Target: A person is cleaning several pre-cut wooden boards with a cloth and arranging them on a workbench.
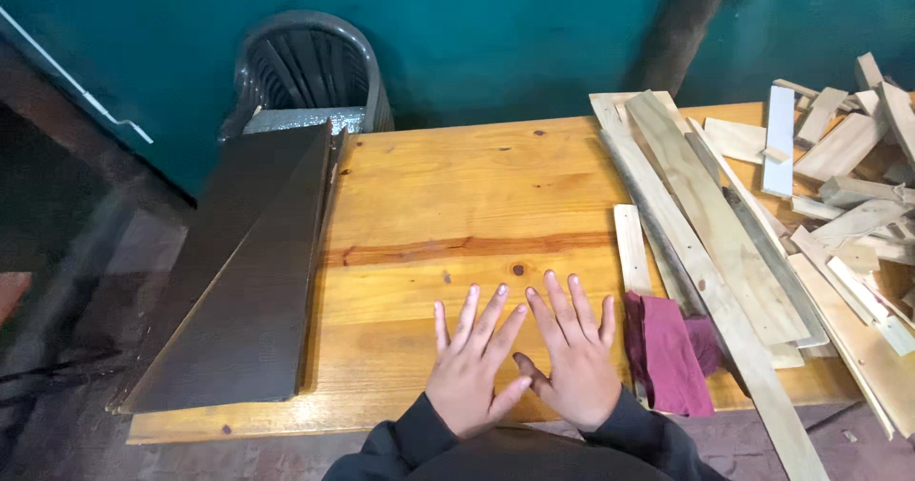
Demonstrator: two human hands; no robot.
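Note:
My left hand and my right hand lie flat, palms down, side by side on the yellow wooden table near its front edge. The fingers of both are spread and hold nothing. The thumbs nearly touch. Just right of my right hand lies a folded maroon cloth. A short pale wood slat lies above the cloth, apart from my fingers.
Long pale planks run diagonally across the table's right side, with a heap of wood offcuts beyond. Dark brown boards cover the table's left edge. A grey plastic chair stands behind against a teal wall.

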